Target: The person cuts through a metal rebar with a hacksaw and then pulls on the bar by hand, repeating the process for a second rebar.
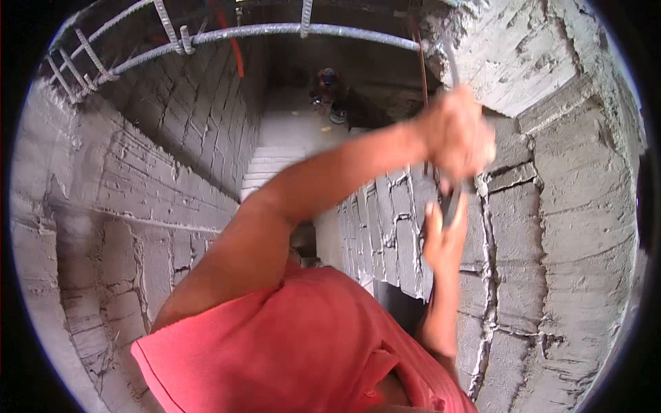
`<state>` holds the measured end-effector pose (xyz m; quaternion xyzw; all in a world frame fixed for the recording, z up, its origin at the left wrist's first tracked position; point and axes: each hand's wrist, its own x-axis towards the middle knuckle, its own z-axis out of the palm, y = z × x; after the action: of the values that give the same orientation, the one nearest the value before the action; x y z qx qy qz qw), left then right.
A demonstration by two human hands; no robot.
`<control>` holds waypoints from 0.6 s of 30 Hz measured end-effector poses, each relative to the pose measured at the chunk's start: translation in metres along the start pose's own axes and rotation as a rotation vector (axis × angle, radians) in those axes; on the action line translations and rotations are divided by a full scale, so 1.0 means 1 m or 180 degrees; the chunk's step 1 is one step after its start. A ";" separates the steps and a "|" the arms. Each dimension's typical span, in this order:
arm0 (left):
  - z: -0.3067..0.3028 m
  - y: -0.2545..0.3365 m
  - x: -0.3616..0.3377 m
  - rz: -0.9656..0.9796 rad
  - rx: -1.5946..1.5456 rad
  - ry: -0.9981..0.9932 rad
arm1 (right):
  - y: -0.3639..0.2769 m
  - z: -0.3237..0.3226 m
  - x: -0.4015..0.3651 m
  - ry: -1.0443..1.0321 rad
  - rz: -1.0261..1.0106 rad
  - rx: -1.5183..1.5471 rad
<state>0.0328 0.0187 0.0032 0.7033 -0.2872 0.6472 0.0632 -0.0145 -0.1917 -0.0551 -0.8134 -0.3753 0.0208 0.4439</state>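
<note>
My left hand [458, 134] is closed in a fist, blurred by motion, high beside the wall on the right. Out of its top sticks a thin grey rod [452, 65], pointing up toward the rough concrete edge. Just below, my right hand [444, 237] has its thumb and fingers around a dark, narrow piece [451, 208] like a handle. Whether the rod and the dark piece are one tool is hidden by my left fist. My left arm [330, 172] reaches across in front of me.
Block walls [513, 234] with rough mortar joints close in on both sides. Curved steel rebar [261, 31] crosses the top. Far below are steps [275, 165], a floor, and a person [328, 82] near a bucket [337, 117]. A red strip [237, 55] hangs from above.
</note>
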 end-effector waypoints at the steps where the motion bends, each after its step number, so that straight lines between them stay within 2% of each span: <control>1: 0.002 0.024 -0.008 -0.0265 -0.0200 0.0045 | 0.005 -0.007 -0.024 -0.0175 0.0453 0.0081; 2: 0.004 0.032 -0.013 -0.0524 -0.0388 0.0079 | 0.023 0.000 -0.029 0.0058 -0.0191 -0.0069; 3: 0.008 0.024 -0.011 -0.0484 -0.0360 0.0257 | 0.011 -0.001 -0.019 0.0038 -0.0065 0.0015; 4: 0.008 -0.003 -0.009 -0.0196 -0.0183 0.0176 | 0.000 -0.001 0.002 -0.0004 0.0039 0.0095; 5: 0.011 -0.043 -0.003 0.0051 -0.0139 0.0378 | -0.001 0.009 0.042 0.0135 -0.0275 0.0021; 6: 0.005 -0.067 0.003 0.0282 0.0355 -0.0080 | 0.001 0.016 0.067 0.0253 -0.0521 -0.0069; 7: 0.005 -0.079 0.010 -0.0085 0.0030 0.0064 | -0.011 0.011 0.073 0.0120 -0.0185 0.0204; 8: 0.000 -0.076 0.013 -0.0109 0.0031 0.0035 | -0.023 0.007 0.075 -0.0005 0.0176 0.0487; 9: -0.002 -0.063 0.010 -0.0183 0.0089 -0.0010 | -0.007 0.011 0.069 0.0187 -0.0404 0.0114; 10: -0.004 -0.050 0.007 -0.0250 0.0153 -0.0040 | -0.012 0.004 0.044 0.0053 -0.0114 0.0061; 11: 0.003 -0.027 -0.001 -0.0101 -0.0200 0.0198 | -0.021 -0.004 0.025 -0.0062 0.0027 0.0005; 12: 0.000 -0.001 -0.004 0.0053 -0.0123 0.0226 | -0.005 -0.010 -0.001 -0.0247 0.0337 -0.0083; 13: 0.008 0.022 -0.014 -0.0407 -0.0182 0.0072 | 0.011 -0.007 -0.022 -0.0064 0.0221 0.0081; 14: 0.004 0.023 -0.011 -0.0523 -0.0428 0.0124 | 0.008 -0.004 -0.023 0.0062 -0.0002 -0.0037; 16: 0.003 -0.016 -0.004 -0.0195 0.0021 0.0124 | -0.006 0.000 0.018 0.0015 -0.0165 -0.0222; 17: 0.009 -0.061 -0.010 -0.0030 -0.0515 0.0224 | -0.011 0.012 0.055 0.0215 -0.0808 -0.0351; 18: -0.009 -0.086 0.002 0.0207 0.0324 -0.0122 | -0.028 0.018 0.079 0.0254 -0.0751 -0.0253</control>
<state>0.0663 0.0934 0.0307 0.7082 -0.2778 0.6491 0.0007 0.0189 -0.1200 -0.0221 -0.7807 -0.4510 -0.0789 0.4253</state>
